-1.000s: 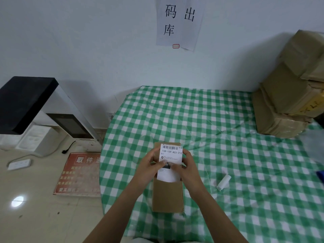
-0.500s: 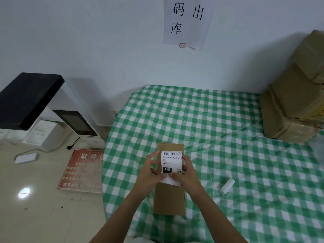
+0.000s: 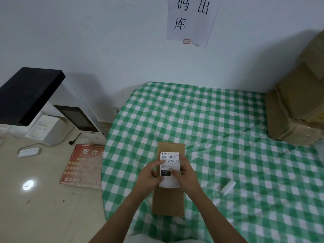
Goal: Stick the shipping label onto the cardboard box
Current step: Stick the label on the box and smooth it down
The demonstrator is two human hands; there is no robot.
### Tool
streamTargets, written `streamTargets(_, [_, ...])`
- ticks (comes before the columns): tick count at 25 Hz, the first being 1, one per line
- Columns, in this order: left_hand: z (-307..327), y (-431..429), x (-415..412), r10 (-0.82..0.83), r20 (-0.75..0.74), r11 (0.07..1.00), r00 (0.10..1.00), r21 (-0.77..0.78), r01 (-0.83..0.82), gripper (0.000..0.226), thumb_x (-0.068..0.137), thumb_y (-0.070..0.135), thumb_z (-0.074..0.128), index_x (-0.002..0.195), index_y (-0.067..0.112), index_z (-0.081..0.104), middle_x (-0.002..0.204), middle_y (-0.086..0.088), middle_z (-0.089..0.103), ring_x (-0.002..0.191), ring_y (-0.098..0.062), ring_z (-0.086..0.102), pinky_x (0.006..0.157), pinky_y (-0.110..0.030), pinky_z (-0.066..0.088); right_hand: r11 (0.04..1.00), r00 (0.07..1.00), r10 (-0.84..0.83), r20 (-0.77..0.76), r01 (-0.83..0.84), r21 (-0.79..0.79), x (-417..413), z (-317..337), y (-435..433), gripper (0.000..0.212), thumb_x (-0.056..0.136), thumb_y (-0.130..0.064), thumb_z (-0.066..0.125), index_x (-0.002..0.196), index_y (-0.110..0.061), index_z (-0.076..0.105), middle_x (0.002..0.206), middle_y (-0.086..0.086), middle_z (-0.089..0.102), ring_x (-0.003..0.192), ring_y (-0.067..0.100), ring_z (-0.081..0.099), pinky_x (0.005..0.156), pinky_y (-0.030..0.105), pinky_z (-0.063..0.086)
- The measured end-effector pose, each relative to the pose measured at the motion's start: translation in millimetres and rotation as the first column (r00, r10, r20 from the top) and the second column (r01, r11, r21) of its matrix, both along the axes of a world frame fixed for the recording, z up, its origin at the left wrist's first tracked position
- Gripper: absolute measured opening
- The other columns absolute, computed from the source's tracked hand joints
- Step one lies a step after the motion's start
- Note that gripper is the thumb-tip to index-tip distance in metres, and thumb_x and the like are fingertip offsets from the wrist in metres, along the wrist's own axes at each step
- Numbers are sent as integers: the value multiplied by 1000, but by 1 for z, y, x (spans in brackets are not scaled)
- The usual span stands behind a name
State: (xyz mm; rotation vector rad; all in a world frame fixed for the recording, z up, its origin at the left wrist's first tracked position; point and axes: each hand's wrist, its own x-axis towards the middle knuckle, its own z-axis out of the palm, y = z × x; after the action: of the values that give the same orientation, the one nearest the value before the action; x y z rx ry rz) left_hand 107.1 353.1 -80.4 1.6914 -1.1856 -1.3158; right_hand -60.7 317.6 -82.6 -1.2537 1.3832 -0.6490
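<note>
At the table's (image 3: 228,137) left edge, shipping label (image 3: 171,165) now sits lower on cardboard box (image 3: 168,202); left grip (image 3: 150,174) and right grip (image 3: 186,172) press it, fingers unclenched. White wall (image 3: 105,41) behind

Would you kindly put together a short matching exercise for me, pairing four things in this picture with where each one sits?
Things:
1. shipping label
2. white paper roll
3. red sign
4. stack of brown parcels

Places:
A. on the floor, left of the table
B. on top of the cardboard box
C. at the table's far right
D. lying on the table, right of the cardboard box

Pairs: 1-B, 2-D, 3-A, 4-C.
</note>
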Motion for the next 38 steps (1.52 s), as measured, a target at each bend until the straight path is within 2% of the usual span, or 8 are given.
streamTargets(4, [-7,-1,-2,-35,20,999,999,-12,35,60,75,-7,70,123,28,60,129,10,53,65,-12,51,65,-29,54,999,993,30,-114,-35,-36,-1,-7,-1,57,91,-16,65,139,-31,41,101,-42,60,95,-4,65,76,17,56])
streamTargets(8, [-15,-2,-4,-105,130,994,986,12,104,62,75,-6,68,126,27,58,133,9,47,62,2,56,60,-16,49,997,973,72,-218,-76,-10,-1,-7,-1,57,93,-17,60,143,-28,35,113,-11,66,87,5,62,65,7,47])
streamTargets(13, [-14,-1,-5,-161,265,986,951,3,166,64,77,-7,63,134,20,53,137,9,44,73,-4,52,64,-8,46,997,958,55,-280,-66,-31,4,-12,2,58,92,-18,61,144,-23,35,116,5,70,98,21,69,76,26,56])
streamTargets(21, [-20,3,-2,-211,370,974,905,-1,227,65,83,7,65,142,25,44,145,11,41,67,-4,53,62,-7,45,998,938,35,-345,-51,-38,11,-25,5,61,87,-26,63,142,-29,36,111,5,67,95,20,67,78,33,57])
streamTargets(27, [-22,5,-4,-245,453,962,857,6,272,67,87,22,65,147,27,36,149,15,35,87,-5,54,62,-2,42,999,924,20,-381,-31,-23,13,-27,6,61,89,-25,61,142,-32,33,108,6,66,94,22,65,75,29,53])
streamTargets(29, [-23,4,-5,-246,462,962,852,6,274,67,88,22,64,148,27,35,150,15,35,91,-5,56,62,-2,42,1000,913,20,-407,-25,-8,13,-28,5,62,90,-25,60,144,-32,30,108,7,65,95,23,65,74,28,50])
streamTargets(34, [-26,6,-6,-239,448,964,861,6,265,68,88,16,63,148,28,34,150,14,34,79,-2,50,64,-3,44,1000,910,-12,-415,4,-19,15,-30,7,64,91,-27,60,145,-35,27,109,7,65,94,22,65,74,29,52])
streamTargets(38, [-27,5,-6,-238,451,964,860,1,266,68,88,16,62,148,29,33,150,14,33,88,-1,52,64,-4,45,1000,899,-30,-437,28,-12,16,-30,6,67,91,-29,60,147,-34,24,111,8,64,97,24,64,76,31,51])
